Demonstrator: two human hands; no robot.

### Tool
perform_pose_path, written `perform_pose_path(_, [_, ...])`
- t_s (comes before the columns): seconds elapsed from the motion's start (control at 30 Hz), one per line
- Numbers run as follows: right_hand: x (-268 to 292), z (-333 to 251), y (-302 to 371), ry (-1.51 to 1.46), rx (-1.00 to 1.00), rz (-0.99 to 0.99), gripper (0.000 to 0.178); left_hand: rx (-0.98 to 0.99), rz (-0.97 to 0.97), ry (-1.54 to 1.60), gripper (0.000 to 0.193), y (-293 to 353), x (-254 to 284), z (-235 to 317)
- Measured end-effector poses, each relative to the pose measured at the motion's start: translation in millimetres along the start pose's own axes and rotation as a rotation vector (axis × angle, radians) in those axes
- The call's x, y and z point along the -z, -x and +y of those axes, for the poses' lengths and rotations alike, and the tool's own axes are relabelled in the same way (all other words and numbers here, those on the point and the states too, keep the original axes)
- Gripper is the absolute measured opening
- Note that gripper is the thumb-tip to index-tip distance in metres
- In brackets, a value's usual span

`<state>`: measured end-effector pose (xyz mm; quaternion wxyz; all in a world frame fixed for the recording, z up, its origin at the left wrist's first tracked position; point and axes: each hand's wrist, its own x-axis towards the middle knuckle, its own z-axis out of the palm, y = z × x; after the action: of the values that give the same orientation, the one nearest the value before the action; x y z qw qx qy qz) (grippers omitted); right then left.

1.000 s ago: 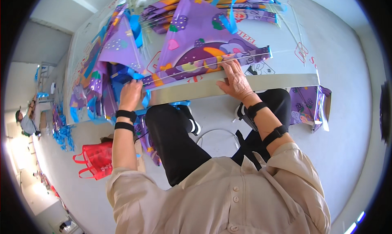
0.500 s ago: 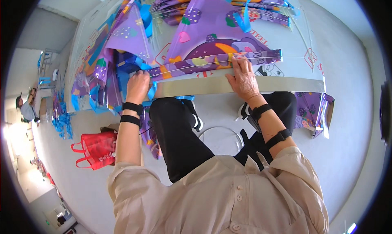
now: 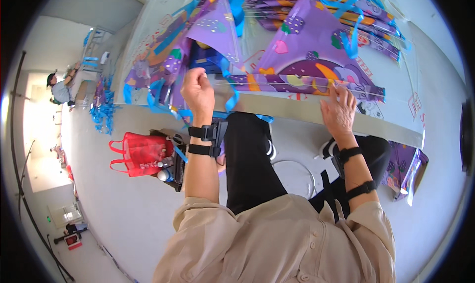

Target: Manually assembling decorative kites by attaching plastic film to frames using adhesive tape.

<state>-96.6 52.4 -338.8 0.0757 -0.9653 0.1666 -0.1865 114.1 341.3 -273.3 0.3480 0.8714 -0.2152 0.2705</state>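
Observation:
A purple printed triangular sheet with blue ribbons, like a kite (image 3: 302, 41), lies on the table before me. Along its near edge runs a narrow printed band (image 3: 292, 84). My right hand (image 3: 340, 110) rests its outstretched fingers on this band near the right end. My left hand (image 3: 199, 94) is closed in a pinch, just left of the band's left end. From it a thin pale strand (image 3: 222, 84) stretches along the band toward the right hand; whether it is string or a rod, I cannot tell. A blue ribbon (image 3: 232, 100) hangs beside my left hand.
More purple sheets (image 3: 170, 60) with ribbons are heaped on the left, and several rolled ones (image 3: 277, 8) lie at the back. The table's metal edge (image 3: 302, 107) crosses in front of my knees. A red bag (image 3: 141, 153) stands on the floor. Another person (image 3: 62, 87) is far left.
My view has swung, shifting the scene rightward. My left hand has drawn away leftward from the band's end, and the strand shows between them. My right hand stays on the band.

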Motion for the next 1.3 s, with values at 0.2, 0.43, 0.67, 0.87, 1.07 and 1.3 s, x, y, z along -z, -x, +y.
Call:
perform_pose_path(0.2, [-8.4, 2.4, 2.2, -0.052, 0.033, 0.044, 0.058, 0.165, 0.318, 0.149, 0.005, -98.3, 33.8, -26.2])
perform_pose_path(0.43, [-3.5, -1.2, 0.2, -0.069, 0.017, 0.04, 0.056, 0.061, -0.643, -0.124, 0.022, -130.5, 8.3, -51.5])
perform_pose_path(0.67, [-6.0, 4.1, 1.2, -0.034, 0.024, 0.04, 0.055, 0.375, -0.396, 0.211, 0.029, -156.3, -23.0, -25.3])
perform_pose_path(0.87, [-4.3, 0.8, 0.0, -0.043, 0.007, 0.029, 0.056, 0.924, -0.28, 1.286, 0.022, -207.5, -39.2, -44.6])
perform_pose_path(1.07, [-3.6, -1.5, -0.9, -0.053, -0.023, -0.02, 0.054, 0.428, -0.403, 0.668, 0.029, -228.8, -11.5, -158.5])
perform_pose_path(1.3, [-1.6, 7.0, 2.9, -0.006, -0.043, -0.026, 0.055, -0.315, -0.541, -0.922, 0.034, -212.3, 55.5, -242.3])
